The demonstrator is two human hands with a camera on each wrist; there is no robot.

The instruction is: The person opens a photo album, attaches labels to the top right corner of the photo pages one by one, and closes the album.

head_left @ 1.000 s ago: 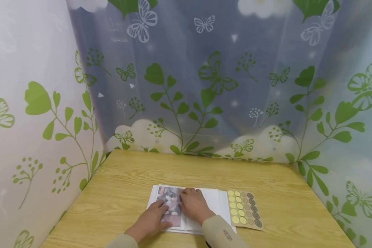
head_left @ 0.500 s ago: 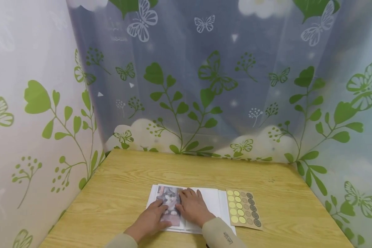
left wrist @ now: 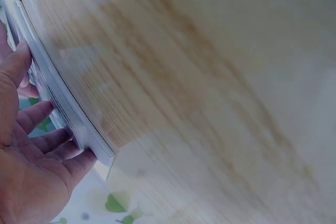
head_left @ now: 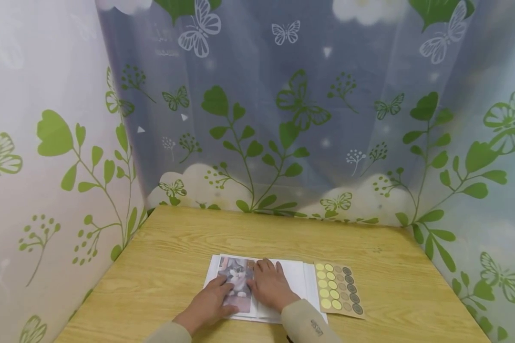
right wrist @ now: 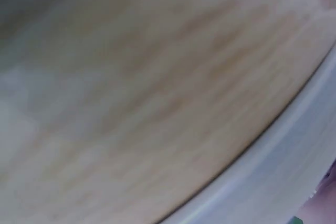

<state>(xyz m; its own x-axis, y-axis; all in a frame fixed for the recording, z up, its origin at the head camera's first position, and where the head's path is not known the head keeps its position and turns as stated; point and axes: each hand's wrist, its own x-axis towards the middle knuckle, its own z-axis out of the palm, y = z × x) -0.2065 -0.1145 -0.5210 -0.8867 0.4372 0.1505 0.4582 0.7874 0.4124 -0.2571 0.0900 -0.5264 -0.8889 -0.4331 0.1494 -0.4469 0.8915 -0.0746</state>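
A white-paged album (head_left: 291,272) lies spread on the wooden table. On its left page is a photo of a grey-and-white cat (head_left: 239,278). My left hand (head_left: 208,304) rests on the photo's left side, fingers extended. At the photo's right edge, my right hand (head_left: 273,287) presses down with its fingertips, thumb beside the cat. In the left wrist view, fingers of the left hand (left wrist: 39,163) touch the album's edge (left wrist: 79,114). The right wrist view shows mostly the table and a blurred pale album edge (right wrist: 252,174); only a sliver of hand appears in the corner.
A brown sheet of round stickers (head_left: 339,289), in yellow, tan and dark rows, lies against the album's right side. The wooden table (head_left: 189,233) reaches back to a curtain (head_left: 257,119) printed with leaves and butterflies, which also hangs at both sides.
My right hand's fingers have flattened and spread slightly by the photo's right edge, and its thumb now shows on the photo. The left hand stays in place.
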